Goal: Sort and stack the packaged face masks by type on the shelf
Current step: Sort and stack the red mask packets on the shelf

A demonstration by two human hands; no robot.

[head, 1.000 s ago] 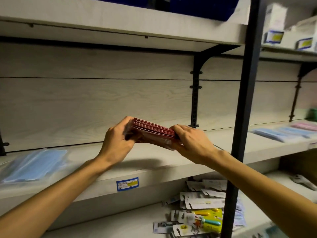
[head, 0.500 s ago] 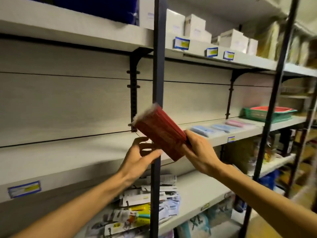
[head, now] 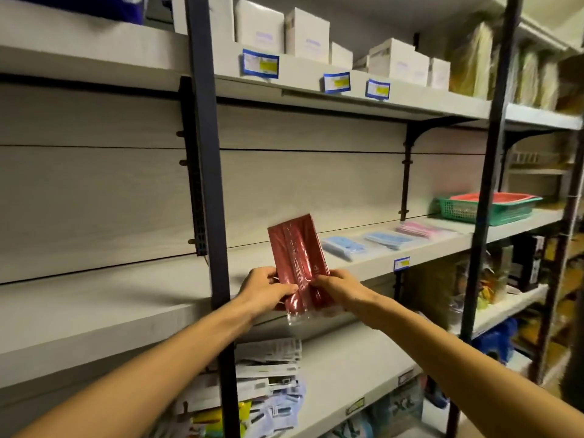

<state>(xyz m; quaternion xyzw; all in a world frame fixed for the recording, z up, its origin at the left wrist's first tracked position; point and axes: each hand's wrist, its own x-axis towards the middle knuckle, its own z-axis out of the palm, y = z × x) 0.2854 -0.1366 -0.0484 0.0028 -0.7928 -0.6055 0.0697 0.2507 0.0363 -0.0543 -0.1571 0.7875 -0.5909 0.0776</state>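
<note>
Red mask packs (head: 297, 257) upright | both hands (head: 264, 287) pinching bottom edge

White boxes (head: 303, 34) above; green basket (head: 483, 210) right; below, possibly carded goods (head: 268, 371), blurred.

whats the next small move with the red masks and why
Probably carry the red mask packs, held upright by the left hand and right hand, rightward and lay them flat on the shelf near the blue packs and pink packs.

Both forearms bare, no sleeves; left hand (head: 264, 287), right hand (head: 339, 287) ungloved.
</note>
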